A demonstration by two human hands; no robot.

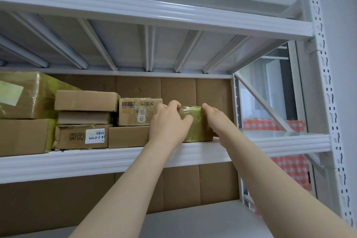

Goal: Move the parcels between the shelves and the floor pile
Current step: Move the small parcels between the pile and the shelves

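A small parcel wrapped in greenish tape (196, 124) stands on the white shelf (280, 142), at the right end of a row of cardboard parcels. My left hand (169, 123) grips its left side, fingers curled over the top edge. My right hand (216, 120) holds its right side, fingers hooked over the top right corner. To the left sit a box with a barcode (135, 113), a flat brown box (127, 137) under it, and a labelled box (81, 137).
More parcels are stacked at the left: a large taped box (23, 94) on another big one (25, 137). The shelf right of the small parcel is bare. A perforated white upright (328, 91) stands at the right. The shelf below (193, 222) shows a bare surface.
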